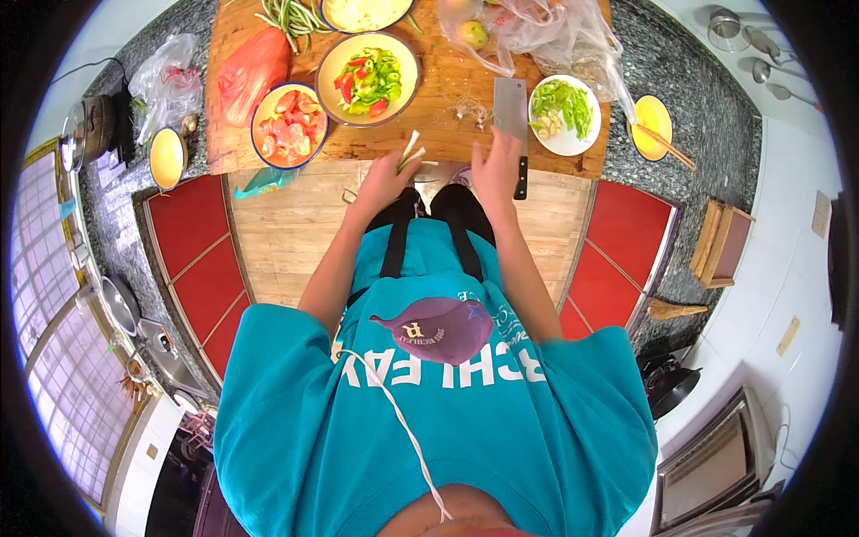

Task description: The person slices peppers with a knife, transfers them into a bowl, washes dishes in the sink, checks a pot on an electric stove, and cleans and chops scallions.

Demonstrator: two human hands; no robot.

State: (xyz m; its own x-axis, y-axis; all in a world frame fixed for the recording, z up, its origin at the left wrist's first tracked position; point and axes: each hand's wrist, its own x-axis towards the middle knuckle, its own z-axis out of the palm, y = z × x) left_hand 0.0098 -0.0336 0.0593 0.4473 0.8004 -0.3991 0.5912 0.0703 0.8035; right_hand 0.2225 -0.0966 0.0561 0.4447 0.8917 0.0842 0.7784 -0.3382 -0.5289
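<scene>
My left hand is closed around a few spring onion stalks, whose white ends stick up past the fingers at the board's front edge. My right hand has its fingers apart and holds nothing, just beside a cleaver lying on the wooden board. The black handle of the cleaver juts over the edge. Stringy root scraps lie between the hands, further back. Right of the blade, a white plate carries sliced greens and garlic cloves.
Bowls of cut tomato, sliced peppers and pale shreds stand at left, near a red bag and green beans. A clear bag lies behind. Chopsticks rest on a bowl of yellow liquid.
</scene>
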